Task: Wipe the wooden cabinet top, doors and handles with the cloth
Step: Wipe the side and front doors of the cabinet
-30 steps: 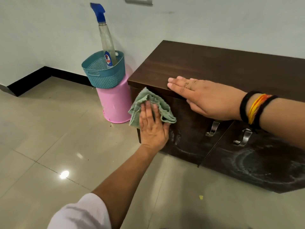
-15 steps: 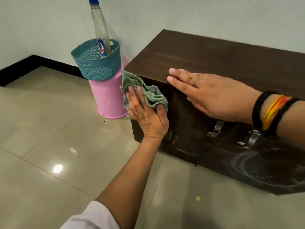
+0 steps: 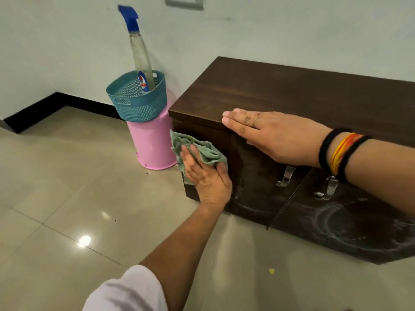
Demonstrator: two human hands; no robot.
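A: What's in the containers beside your cabinet (image 3: 292, 95)?

B: Just left of the cabinet, an upturned pink bucket (image 3: 152, 144) carries a teal perforated basket (image 3: 137, 102). In the basket a clear spray bottle (image 3: 140, 57) with a blue nozzle leans toward the wall.

A: And the cloth?

B: The green cloth (image 3: 202, 151) sits crumpled against the left door (image 3: 253, 176), near the cabinet's front left corner. Your left hand (image 3: 206, 176) presses it there, fingers close together on top, thumb tucked along its right edge.

A: The other hand?

B: Your right hand (image 3: 274, 135) lies flat over the cabinet's front top edge, fingers straight and pressed together. Its wrist, with black and orange bands (image 3: 341, 151), crosses in front of the doors and partly hides the right handle (image 3: 327, 189). The left handle (image 3: 285, 176) shows below it. Pale swirl marks cover the right door (image 3: 350, 225). A small yellow scrap (image 3: 271, 270) lies on the floor tiles before the cabinet.
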